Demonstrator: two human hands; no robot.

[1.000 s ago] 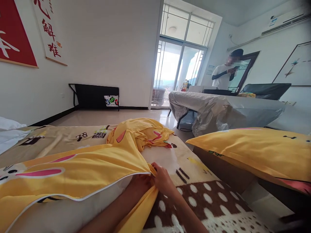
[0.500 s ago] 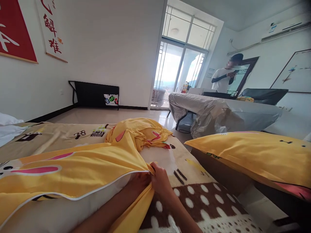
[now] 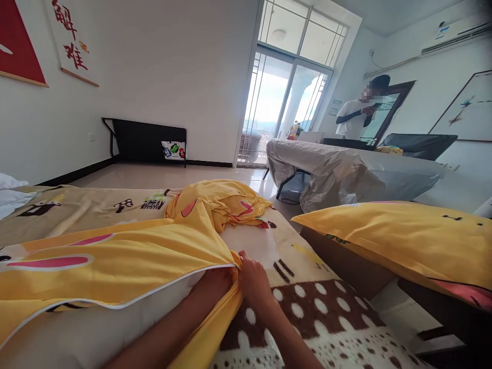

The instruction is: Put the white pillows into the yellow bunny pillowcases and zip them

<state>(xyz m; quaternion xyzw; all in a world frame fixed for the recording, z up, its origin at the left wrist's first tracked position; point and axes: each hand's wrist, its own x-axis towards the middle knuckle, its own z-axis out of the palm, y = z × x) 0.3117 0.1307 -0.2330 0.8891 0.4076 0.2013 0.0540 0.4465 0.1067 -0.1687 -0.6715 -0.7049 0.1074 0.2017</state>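
Note:
A yellow rabbit-print pillowcase (image 3: 146, 248) with white piping lies over a white pillow insert (image 3: 126, 328), its long opening facing me. My left hand (image 3: 219, 282) reaches through that opening, above the insert, to the right corner; its fingers are hidden by the cloth. On the outside of the same corner, my right hand (image 3: 251, 277) is closed on the pillowcase, bunching the fabric. A loose fold of yellow cloth hangs below my wrists. Beyond, a crumpled heap of matching yellow fabric (image 3: 230, 202) rests on the patterned blanket (image 3: 307, 307).
To the right, a plump yellow pillow (image 3: 400, 236) lies on a brown box-like support (image 3: 342, 261). A plastic-covered table (image 3: 326, 169) stands farther back, with a person (image 3: 353, 115) behind it. A black folded frame (image 3: 146, 141) leans at the far wall.
My view has tilted slightly down. Both hands stay at the pillowcase corner, with the left hand showing a little more in the opening.

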